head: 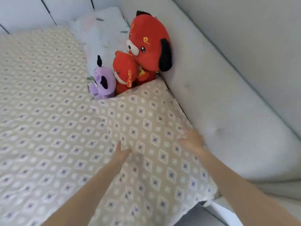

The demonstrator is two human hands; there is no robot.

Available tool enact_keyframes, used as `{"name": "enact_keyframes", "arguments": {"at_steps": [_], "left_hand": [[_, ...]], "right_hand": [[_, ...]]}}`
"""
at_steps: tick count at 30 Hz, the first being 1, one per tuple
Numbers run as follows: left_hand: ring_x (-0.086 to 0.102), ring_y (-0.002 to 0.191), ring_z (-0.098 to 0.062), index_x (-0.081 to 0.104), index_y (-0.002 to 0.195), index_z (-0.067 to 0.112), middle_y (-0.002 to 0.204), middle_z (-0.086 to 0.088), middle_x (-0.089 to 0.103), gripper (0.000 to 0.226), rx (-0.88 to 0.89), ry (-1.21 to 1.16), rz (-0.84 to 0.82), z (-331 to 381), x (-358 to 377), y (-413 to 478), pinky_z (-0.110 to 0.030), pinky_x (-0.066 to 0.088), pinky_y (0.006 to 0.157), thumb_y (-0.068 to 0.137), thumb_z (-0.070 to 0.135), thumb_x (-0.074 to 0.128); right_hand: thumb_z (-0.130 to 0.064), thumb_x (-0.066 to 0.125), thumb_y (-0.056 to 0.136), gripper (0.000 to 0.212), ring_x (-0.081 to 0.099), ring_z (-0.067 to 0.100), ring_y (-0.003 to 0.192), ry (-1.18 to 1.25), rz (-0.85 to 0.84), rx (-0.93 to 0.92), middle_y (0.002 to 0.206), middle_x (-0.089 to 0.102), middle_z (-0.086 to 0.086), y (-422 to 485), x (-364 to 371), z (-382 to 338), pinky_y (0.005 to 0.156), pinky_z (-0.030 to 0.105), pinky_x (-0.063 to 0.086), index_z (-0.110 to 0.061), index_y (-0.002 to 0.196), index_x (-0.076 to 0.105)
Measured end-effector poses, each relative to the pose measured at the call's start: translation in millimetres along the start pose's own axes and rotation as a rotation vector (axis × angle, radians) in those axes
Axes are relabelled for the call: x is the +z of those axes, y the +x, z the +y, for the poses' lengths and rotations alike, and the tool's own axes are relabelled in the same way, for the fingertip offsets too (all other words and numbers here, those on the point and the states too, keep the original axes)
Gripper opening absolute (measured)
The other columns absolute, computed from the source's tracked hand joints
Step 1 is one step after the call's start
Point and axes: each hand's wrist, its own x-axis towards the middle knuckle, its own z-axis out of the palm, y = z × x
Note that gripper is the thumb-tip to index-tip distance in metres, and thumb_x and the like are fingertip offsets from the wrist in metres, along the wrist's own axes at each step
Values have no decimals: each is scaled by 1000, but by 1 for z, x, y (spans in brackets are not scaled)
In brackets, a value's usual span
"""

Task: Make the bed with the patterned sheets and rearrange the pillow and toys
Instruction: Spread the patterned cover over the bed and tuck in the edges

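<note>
home bedroom | bed (48, 111) with patterned sheet, pillow (104, 35), plush toys (149, 44)

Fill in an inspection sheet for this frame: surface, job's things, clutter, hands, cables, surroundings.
Surface: beige diamond-patterned sheet, mostly flat.
Job's things: second patterned layer over the right side; pillow in the far corner; large red plush, small red plush, purple plush clustered at its near end.
Clutter: nothing seen.
Hands: left hand on the second layer, grip blurred; right hand flat on it, fingers spread.
Cables: nothing seen.
Surroundings: padded grey rail; panelled headboard.
</note>
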Motion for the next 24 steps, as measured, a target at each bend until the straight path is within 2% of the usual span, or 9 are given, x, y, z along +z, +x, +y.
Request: {"name": "enact_keyframes", "arguments": {"at_steps": [3,4,6,9,14,17,20,22,24], "left_hand": [[22,142,-32,13,151,34,156,-12,17,69,70,187,23,-5,5,7,-47,26,109,95,20,50],[16,144,-30,13,151,36,158,-12,9,69,97,251,31,-8,9,11,-45,25,110,94,23,51],[6,146,-28,13,150,40,159,-6,-7,70,194,391,47,-11,18,18,-43,21,112,93,29,54],[-8,146,-28,18,149,38,159,-3,-12,62,371,745,-29,-18,35,34,-47,12,118,95,30,49],[-3,146,-29,19,148,35,160,1,-4,67,218,945,-168,-25,44,39,-51,15,116,89,9,37],[7,147,-23,21,149,28,159,-1,6,62,273,916,-184,-24,40,34,-44,25,114,93,10,39],[42,131,-22,25,150,26,153,-1,29,57,294,775,-161,-11,31,20,-30,43,94,96,14,41],[55,114,-23,31,148,26,142,-4,45,52,360,720,-115,4,22,7,-26,43,84,97,19,43],[52,119,-23,35,145,26,138,-6,49,48,449,681,-69,21,10,-10,-27,40,92,98,22,43]], "right_hand": [[-19,55,88,64,44,24,126,20,-103,-53,154,23,9,5,16,3,95,25,44,-30,147,32],[-19,56,88,66,39,26,132,21,-126,-75,157,14,10,8,22,4,100,29,42,-31,148,31],[-25,61,88,71,12,31,146,-36,-169,-133,160,-8,6,9,34,6,116,40,22,-40,148,26],[-28,67,84,79,2,26,148,-146,-311,-227,159,-13,6,13,57,13,116,38,8,-44,147,23],[-21,60,87,78,17,21,146,-372,-343,-236,158,-17,7,9,82,35,116,39,18,-41,149,17],[-20,54,89,66,19,28,144,-269,-290,-203,160,-7,2,3,80,32,114,41,26,-40,146,27],[-20,52,92,55,26,26,141,-117,-209,-171,157,17,5,-5,67,17,112,43,29,-32,143,36],[-23,53,94,48,41,23,131,-1,-143,-171,149,33,4,-14,53,3,107,39,36,-26,140,42],[-24,53,94,44,46,20,125,73,-99,-207,142,41,2,-27,37,-15,102,31,39,-24,138,45]]}}
